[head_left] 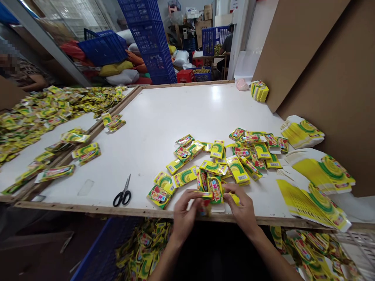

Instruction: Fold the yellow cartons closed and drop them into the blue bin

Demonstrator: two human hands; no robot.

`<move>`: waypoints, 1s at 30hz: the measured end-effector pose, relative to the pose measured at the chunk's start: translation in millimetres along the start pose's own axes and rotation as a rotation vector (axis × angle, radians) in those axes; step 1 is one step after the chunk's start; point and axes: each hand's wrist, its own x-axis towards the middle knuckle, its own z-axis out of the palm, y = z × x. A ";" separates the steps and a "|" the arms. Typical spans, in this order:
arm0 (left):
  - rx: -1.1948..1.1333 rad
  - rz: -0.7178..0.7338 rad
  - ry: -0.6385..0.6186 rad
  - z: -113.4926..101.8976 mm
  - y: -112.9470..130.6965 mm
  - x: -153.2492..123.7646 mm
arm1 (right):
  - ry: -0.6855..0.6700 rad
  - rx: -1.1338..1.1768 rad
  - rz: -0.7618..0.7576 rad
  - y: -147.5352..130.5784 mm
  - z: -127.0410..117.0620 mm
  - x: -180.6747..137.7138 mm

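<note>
My left hand (pixel 185 214) is closed, with thumb and fingers pinching a small yellow-green box (pixel 204 194) held edge-on above the table's front edge. Below it a blurred small item (pixel 204 207) shows at the fingertips; its kind is not clear. My right hand (pixel 241 207) is curled, thumb and forefinger close together at the right edge of a printed box (pixel 216 190) with a colourful label; what they pinch, if anything, is unclear. Around both hands lies a loose heap of similar small boxes (pixel 240 169) with green and yellow print.
Black-handled scissors (pixel 123 194) lie left on the white table (pixel 178 107). Fanned stacks of flat cartons (pixel 322 171) lie right, beside a tall cardboard sheet (pixel 304 50). Packets (pixel 58 105) cover the left table, with a person beyond. Blue crates (pixel 150 37) stand behind.
</note>
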 end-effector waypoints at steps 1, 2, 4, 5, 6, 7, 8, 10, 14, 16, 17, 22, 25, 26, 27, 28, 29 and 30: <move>0.059 0.010 0.061 -17.3 4.9 -2.1 | 0.027 -0.069 0.025 1.8 -4.2 2.2; 0.137 0.001 0.083 -36.6 9.8 -4.2 | 0.040 -0.158 0.045 3.6 -7.2 3.9; 0.327 -0.009 0.019 -75.0 18.3 -8.5 | -0.003 -0.374 0.061 6.3 -7.9 4.1; 0.426 -0.002 0.017 -90.8 21.5 -10.5 | -0.049 -0.480 0.058 7.0 -5.4 2.5; 0.506 0.010 0.016 -102.5 23.6 -12.5 | -0.099 -0.574 0.052 7.2 -1.3 -0.2; 0.564 0.024 0.023 -109.2 24.8 -14.4 | -0.143 -0.648 0.048 7.0 3.6 -3.4; 0.596 0.039 0.025 -110.7 24.8 -16.0 | -0.178 -0.700 0.045 6.5 8.5 -6.6; 0.601 0.064 -0.001 -99.7 22.9 -17.4 | -0.201 -0.744 0.047 4.8 14.3 -10.3; 0.536 0.123 -0.145 -47.4 20.3 -8.5 | -0.165 -0.572 0.079 -3.2 -1.6 4.1; 0.488 0.168 -0.242 -20.5 21.1 0.7 | -0.191 -0.415 0.039 -11.4 -16.7 20.8; 0.459 0.188 -0.289 -8.7 20.9 5.2 | -0.223 -0.352 -0.002 -16.3 -22.8 29.8; 0.137 0.045 -0.404 30.0 -0.2 10.6 | -0.374 -0.153 -0.178 -32.3 -24.2 56.5; -0.103 -0.124 -0.256 34.1 -21.0 2.1 | -0.178 -0.043 -0.123 -24.5 -11.3 45.9; -0.162 -0.160 -0.223 32.9 -26.4 -0.9 | -0.108 -0.014 -0.090 -19.5 -7.0 38.4; -0.205 -0.184 -0.210 30.9 -30.5 -3.6 | -0.071 0.013 -0.059 -13.9 -3.0 29.9; -0.230 -0.198 -0.210 28.5 -33.2 -5.7 | -0.070 0.041 -0.031 -8.4 0.8 21.2; -0.238 -0.206 -0.216 26.1 -34.8 -7.1 | -0.093 0.070 -0.005 -3.1 4.3 12.8; -0.229 -0.210 -0.220 24.0 -35.5 -7.8 | -0.121 0.096 0.018 1.4 7.7 5.5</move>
